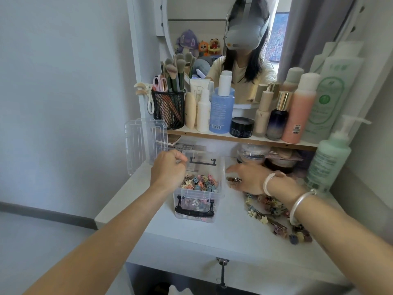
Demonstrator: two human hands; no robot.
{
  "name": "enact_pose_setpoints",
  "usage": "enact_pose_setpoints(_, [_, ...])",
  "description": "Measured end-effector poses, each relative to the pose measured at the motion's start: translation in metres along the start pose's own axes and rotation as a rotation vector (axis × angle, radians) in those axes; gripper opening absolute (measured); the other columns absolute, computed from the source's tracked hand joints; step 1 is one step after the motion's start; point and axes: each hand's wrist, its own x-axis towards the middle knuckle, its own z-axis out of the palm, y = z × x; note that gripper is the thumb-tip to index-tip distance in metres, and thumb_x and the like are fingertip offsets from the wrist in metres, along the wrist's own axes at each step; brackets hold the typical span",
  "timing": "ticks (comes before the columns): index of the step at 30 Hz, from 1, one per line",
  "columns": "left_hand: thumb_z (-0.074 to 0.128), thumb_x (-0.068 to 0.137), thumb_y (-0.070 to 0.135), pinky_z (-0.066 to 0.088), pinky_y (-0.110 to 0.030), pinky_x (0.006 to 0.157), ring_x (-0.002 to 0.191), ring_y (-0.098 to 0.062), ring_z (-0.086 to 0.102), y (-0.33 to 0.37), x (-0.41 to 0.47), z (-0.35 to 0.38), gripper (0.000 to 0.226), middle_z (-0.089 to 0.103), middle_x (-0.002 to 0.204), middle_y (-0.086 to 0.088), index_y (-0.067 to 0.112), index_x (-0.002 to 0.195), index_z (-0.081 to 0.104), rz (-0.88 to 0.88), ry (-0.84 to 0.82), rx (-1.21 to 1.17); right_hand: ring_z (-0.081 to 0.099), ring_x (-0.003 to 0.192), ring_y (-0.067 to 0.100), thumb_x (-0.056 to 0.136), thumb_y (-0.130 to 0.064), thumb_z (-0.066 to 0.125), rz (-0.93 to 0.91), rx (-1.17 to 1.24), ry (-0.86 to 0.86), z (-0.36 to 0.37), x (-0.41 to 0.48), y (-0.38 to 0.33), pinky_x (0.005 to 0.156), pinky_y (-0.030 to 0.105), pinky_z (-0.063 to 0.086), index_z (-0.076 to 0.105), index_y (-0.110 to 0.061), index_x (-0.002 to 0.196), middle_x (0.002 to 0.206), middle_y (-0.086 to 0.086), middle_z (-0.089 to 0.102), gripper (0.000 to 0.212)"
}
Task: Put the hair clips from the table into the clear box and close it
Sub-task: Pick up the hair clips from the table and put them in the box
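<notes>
White tabletop is seen below a shelf crowded with bottles, jars and a black mesh cup of brushes, with a round mirror behind. At far left, the clear lid is stood upright on the table's back edge, apart from its box. Next, the left hand is held over the left rim of the clear box, its fingers curled narrowly together at the tips; whether anything is pinched there cannot be told. The box is set open near the middle of the table, partly filled with small pastel hair clips, and black handles are seen on its near and far ends. Just right of the box, the right hand is laid flat on the table with fingers spread wide, holding nothing visible. Loose clips are scattered on the table under and beyond the right wrist, where two bracelets are worn.
</notes>
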Motion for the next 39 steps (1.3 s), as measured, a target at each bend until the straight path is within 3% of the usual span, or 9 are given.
enact_pose_setpoints(3, [0.046,0.090,0.007,0.045,-0.038,0.095,0.109,-0.029,0.056,0.000,0.004,0.002,0.017,0.051,0.131,-0.010,0.014,0.093,0.062,0.001,-0.008,-0.008,0.049,0.122,0.030,0.093,-0.023,0.041,0.001,-0.130,-0.055,0.010,0.014,0.001,0.095,0.033,0.043,0.032,-0.022,0.140,0.137,0.012,0.049,0.048])
enact_pose_setpoints(10, [0.047,0.090,0.009,0.041,-0.037,0.098,0.116,-0.028,0.052,0.000,0.009,0.003,0.015,0.050,0.133,-0.011,0.016,0.090,0.060,-0.011,-0.016,-0.011,0.059,0.105,0.028,0.082,-0.005,0.052,-0.070,-0.177,-0.044,0.003,0.021,-0.002,0.071,0.023,0.039,0.060,-0.016,0.111,0.115,0.010,0.063,0.032])
enact_pose_setpoints(20, [0.047,0.090,0.008,0.044,-0.041,0.098,0.111,-0.033,0.055,0.002,0.005,0.001,0.016,0.052,0.132,-0.012,0.017,0.085,0.059,-0.003,-0.020,-0.014,0.059,0.105,0.022,0.082,-0.002,0.056,-0.106,-0.026,0.126,-0.023,0.000,-0.001,0.086,0.025,0.045,0.062,-0.013,0.110,0.113,0.007,0.065,0.031])
enact_pose_setpoints(24, [0.046,0.090,0.007,0.043,-0.042,0.100,0.113,-0.030,0.054,0.003,0.003,0.002,0.017,0.049,0.134,-0.011,0.018,0.084,0.057,0.000,-0.024,-0.016,0.057,0.084,0.014,0.077,-0.003,0.068,-0.172,0.304,0.355,-0.064,-0.012,-0.011,0.080,0.021,0.042,0.065,-0.011,0.104,0.091,0.002,0.063,0.029])
enact_pose_setpoints(29, [0.045,0.090,0.006,0.044,-0.043,0.098,0.108,-0.031,0.056,0.004,0.001,0.002,0.018,0.051,0.131,-0.011,0.018,0.086,0.058,-0.004,-0.024,-0.008,0.053,0.068,0.010,0.073,0.001,0.072,-0.216,0.869,0.328,-0.079,-0.008,-0.047,0.078,0.023,0.050,0.064,-0.010,0.098,0.073,-0.002,0.054,0.028])
enact_pose_setpoints(32, [0.045,0.089,0.005,0.042,-0.039,0.100,0.113,-0.027,0.053,0.004,0.000,0.002,0.020,0.052,0.129,-0.010,0.013,0.093,0.063,-0.009,-0.026,-0.010,0.057,0.066,0.008,0.076,-0.007,0.071,-0.110,0.835,0.207,-0.065,0.004,-0.057,0.067,0.015,0.053,0.064,-0.003,0.106,0.079,0.000,0.060,0.031])
enact_pose_setpoints(35, [0.045,0.089,0.005,0.042,-0.038,0.100,0.114,-0.027,0.053,0.003,0.000,0.002,0.020,0.053,0.128,-0.011,0.011,0.096,0.063,-0.012,-0.028,-0.012,0.066,0.088,0.020,0.075,-0.017,0.073,-0.036,0.753,0.057,-0.049,0.009,-0.061,0.091,0.032,0.054,0.063,-0.001,0.111,0.098,0.007,0.067,0.040])
enact_pose_setpoints(37, [0.045,0.089,0.005,0.043,-0.038,0.097,0.110,-0.027,0.055,0.003,0.001,0.002,0.020,0.053,0.127,-0.011,0.012,0.095,0.063,-0.008,-0.026,-0.013,0.065,0.100,0.025,0.074,-0.021,0.074,-0.033,0.728,0.085,-0.049,0.011,-0.059,0.097,0.036,0.050,0.064,-0.003,0.111,0.106,0.010,0.067,0.042])
enact_pose_setpoints(39, [0.045,0.089,0.004,0.044,-0.037,0.095,0.107,-0.027,0.056,0.003,0.001,0.002,0.021,0.053,0.127,-0.011,0.012,0.095,0.063,-0.009,-0.029,-0.011,0.063,0.093,0.021,0.075,-0.017,0.073,-0.026,0.753,0.201,-0.057,0.012,-0.049,0.095,0.034,0.051,0.067,-0.006,0.103,0.094,0.003,0.067,0.031])
